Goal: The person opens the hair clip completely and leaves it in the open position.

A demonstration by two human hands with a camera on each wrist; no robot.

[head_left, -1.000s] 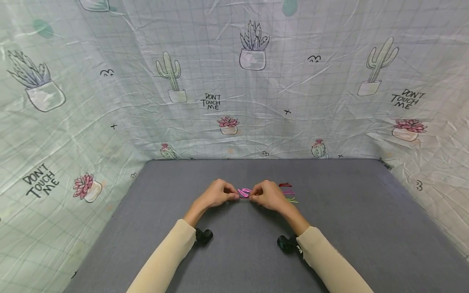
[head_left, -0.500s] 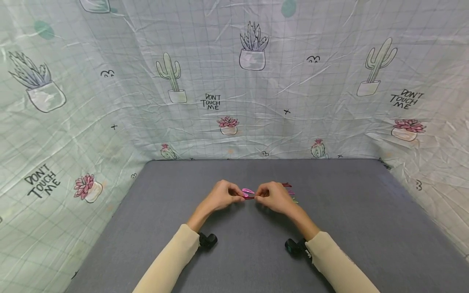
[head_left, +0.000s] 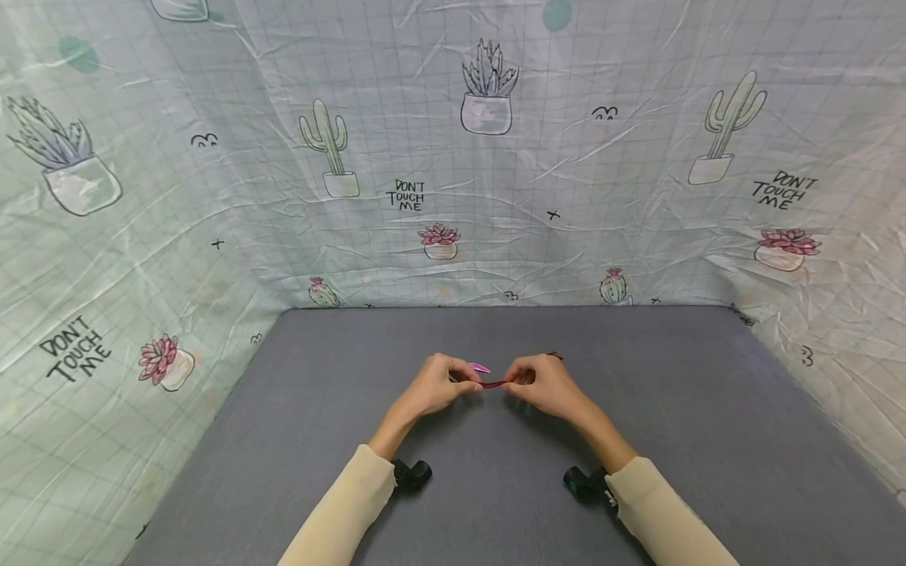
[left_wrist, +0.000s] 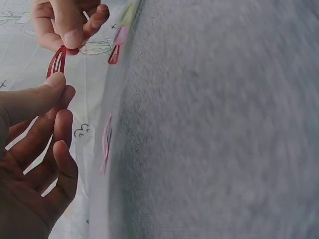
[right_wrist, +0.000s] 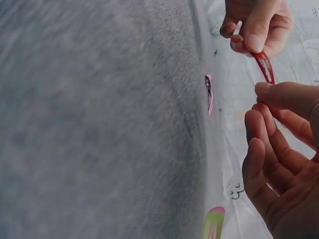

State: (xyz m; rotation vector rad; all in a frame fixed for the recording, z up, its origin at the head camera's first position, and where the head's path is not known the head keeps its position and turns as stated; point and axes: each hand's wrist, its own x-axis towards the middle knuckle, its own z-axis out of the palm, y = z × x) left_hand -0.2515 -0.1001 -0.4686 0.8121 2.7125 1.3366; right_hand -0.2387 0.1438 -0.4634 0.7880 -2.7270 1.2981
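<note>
A red snap hair clip point(head_left: 491, 384) is stretched between my two hands, raised above the grey table. My left hand point(head_left: 440, 385) pinches one end between thumb and index finger, its other fingers loosely bent in the left wrist view. At the opposite end, the thumb and fingertip of my right hand point(head_left: 548, 385) pinch the same clip. The left wrist view shows the slotted middle of the red hair clip point(left_wrist: 57, 60) between the fingertips. Just beyond the left fingers, a pink hair clip point(head_left: 480, 367) lies on the table, partly hidden by that hand.
Behind the right hand another red hair clip point(head_left: 555, 355) peeks out. In the left wrist view it lies in a row with a second pink clip point(left_wrist: 120, 34) and a green clip point(left_wrist: 127, 14). A cactus-printed sheet point(head_left: 382, 251) surrounds the grey table point(head_left: 495, 487).
Both hands have risen and come nearer and to the right, lifting the red hair clip away from beside the pink one. The right hand now covers most of the clips behind it.
</note>
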